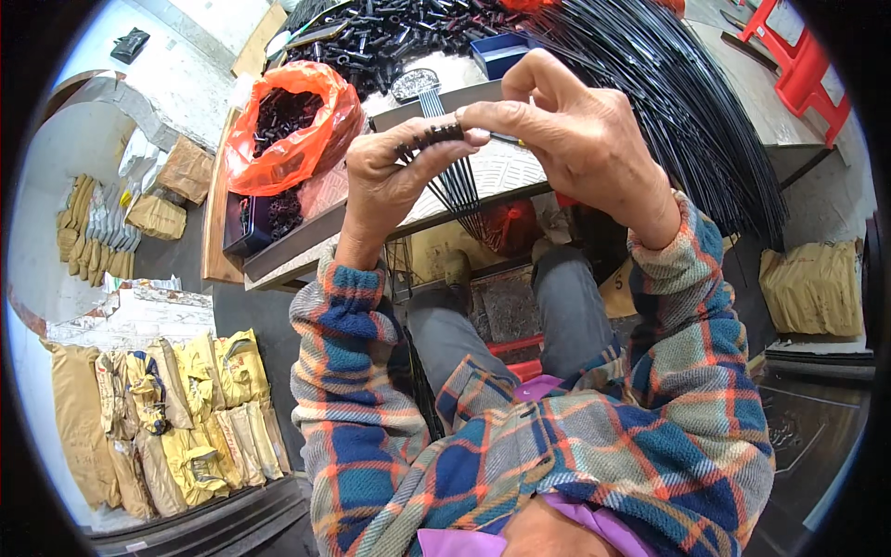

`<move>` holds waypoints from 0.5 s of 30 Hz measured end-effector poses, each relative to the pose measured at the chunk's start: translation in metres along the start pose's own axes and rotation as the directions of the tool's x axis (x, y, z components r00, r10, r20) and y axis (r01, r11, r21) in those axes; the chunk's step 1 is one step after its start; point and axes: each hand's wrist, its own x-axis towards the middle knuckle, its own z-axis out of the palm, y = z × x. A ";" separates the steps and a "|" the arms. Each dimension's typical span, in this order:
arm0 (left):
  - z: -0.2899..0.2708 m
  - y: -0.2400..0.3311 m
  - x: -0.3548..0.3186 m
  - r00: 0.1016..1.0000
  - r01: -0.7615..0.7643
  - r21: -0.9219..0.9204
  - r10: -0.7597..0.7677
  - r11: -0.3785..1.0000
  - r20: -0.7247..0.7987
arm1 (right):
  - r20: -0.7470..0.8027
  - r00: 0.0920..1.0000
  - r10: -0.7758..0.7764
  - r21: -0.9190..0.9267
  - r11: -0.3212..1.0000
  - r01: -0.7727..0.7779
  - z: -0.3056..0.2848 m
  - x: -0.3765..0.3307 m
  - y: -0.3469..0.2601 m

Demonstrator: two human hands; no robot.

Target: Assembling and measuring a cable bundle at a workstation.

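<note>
My left hand (385,176) is closed on a fan of thin dark rods (455,190). A row of small black fittings (427,139) shows between its thumb and fingers. The rods slant across the bench edge, their lower ends below it. At the right end of that row, the thumb and forefinger of my right hand (589,139) press together. Whatever sits between those fingertips is too small and hidden to make out. Both hands are raised above the near edge of the workbench (510,169).
An orange-red plastic bag (243,162) of small black parts stands at left on the bench, with a dark tray (249,227) beneath. Beyond lie a heap of black fittings (390,37), a blue box (501,51) and a big bundle of black rods (687,102). Wrapped packages (139,418) lie at left.
</note>
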 end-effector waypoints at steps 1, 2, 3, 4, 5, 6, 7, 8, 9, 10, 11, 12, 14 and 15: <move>0.000 -0.001 -0.001 1.000 0.001 0.000 -0.001 1.000 0.000 | 0.003 1.000 0.000 -0.009 1.000 0.000 0.000 0.000 0.000; 0.000 -0.001 -0.001 1.000 0.009 -0.010 -0.009 1.000 -0.016 | 0.006 1.000 0.000 -0.017 1.000 0.000 0.000 0.000 0.001; 0.000 -0.002 -0.002 0.999 0.017 -0.021 -0.017 1.000 -0.032 | 0.007 1.000 0.001 -0.016 1.000 -0.001 -0.001 0.000 0.000; 0.000 -0.001 -0.002 0.999 0.018 -0.022 -0.019 1.000 -0.032 | 0.018 1.000 -0.010 -0.024 1.000 0.011 -0.001 0.001 0.000; 0.000 0.000 -0.001 1.000 0.002 0.003 -0.002 1.000 -0.021 | 0.029 0.999 -0.021 -0.033 0.999 0.022 -0.001 0.001 0.000; 0.000 0.001 -0.001 1.000 -0.015 0.028 0.015 0.999 -0.010 | 0.030 0.999 -0.020 -0.032 0.999 0.021 -0.001 0.002 0.001; 0.001 0.003 0.000 1.000 -0.013 0.028 0.013 1.000 -0.009 | 0.012 0.999 -0.052 -0.013 0.999 0.052 -0.001 0.003 0.002; 0.001 0.004 0.001 1.000 -0.024 0.040 0.024 0.999 0.006 | -0.006 0.997 -0.083 0.005 0.997 0.083 -0.001 0.003 0.003; 0.001 0.004 0.002 0.999 -0.036 0.054 0.035 0.998 0.020 | -0.006 0.997 -0.083 0.007 0.997 0.083 0.000 0.004 0.004; 0.000 0.004 0.002 0.999 -0.034 0.055 0.033 0.998 0.020 | -0.011 0.996 -0.086 0.078 0.993 0.086 0.001 0.006 0.004; -0.001 0.004 0.001 0.997 -0.078 0.115 0.075 0.990 0.035 | -0.016 0.996 -0.088 0.148 0.985 0.090 0.002 0.007 0.004; -0.002 0.003 0.002 0.992 -0.123 0.173 0.116 0.977 0.053 | -0.016 0.996 -0.089 0.148 0.985 0.090 0.005 0.007 0.005; -0.001 -0.001 0.002 0.990 -0.142 0.196 0.137 0.970 0.038 | -0.042 0.996 -0.080 0.226 0.970 0.087 0.011 0.006 0.006; -0.001 -0.002 0.002 0.987 -0.160 0.222 0.159 0.962 0.024 | -0.043 0.996 -0.081 0.227 0.970 0.089 0.010 0.007 0.006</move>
